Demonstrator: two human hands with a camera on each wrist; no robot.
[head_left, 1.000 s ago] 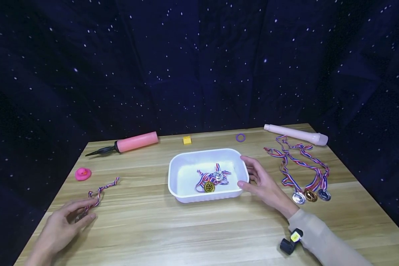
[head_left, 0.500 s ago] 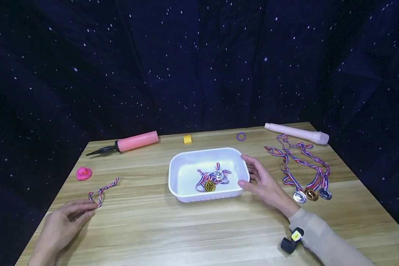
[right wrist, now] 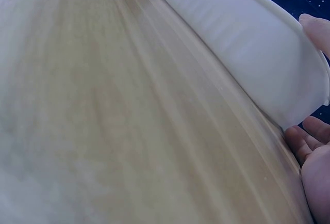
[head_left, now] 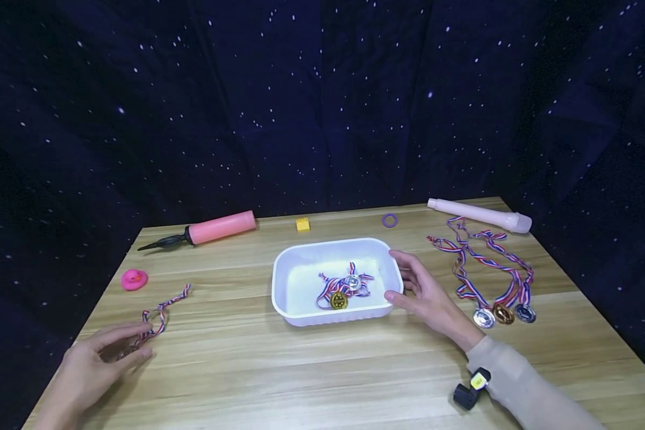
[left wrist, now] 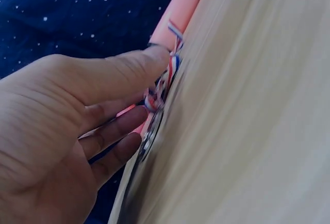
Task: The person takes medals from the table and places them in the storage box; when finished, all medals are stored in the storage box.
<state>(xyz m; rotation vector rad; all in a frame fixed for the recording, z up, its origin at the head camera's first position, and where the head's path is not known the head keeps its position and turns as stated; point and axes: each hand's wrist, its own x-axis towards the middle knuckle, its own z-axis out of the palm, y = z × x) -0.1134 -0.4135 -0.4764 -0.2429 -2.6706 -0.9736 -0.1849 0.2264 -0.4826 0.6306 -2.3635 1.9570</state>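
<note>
One ribboned medal [left wrist: 151,135], we see, lies between parted thumb and fingers of the left hand [head_left: 88,367]; the right hand [head_left: 423,297] grips the white tray [head_left: 301,294].

Head camera: above the pale wood-grain tabletop [head_left: 236,382], facing forward and down. Wrist cameras: low, close, tilted; right wrist and head share the white, round-cornered plastic tub [right wrist: 247,48].

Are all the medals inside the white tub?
No, three medals lie on the table to the right of the white tub.
</note>
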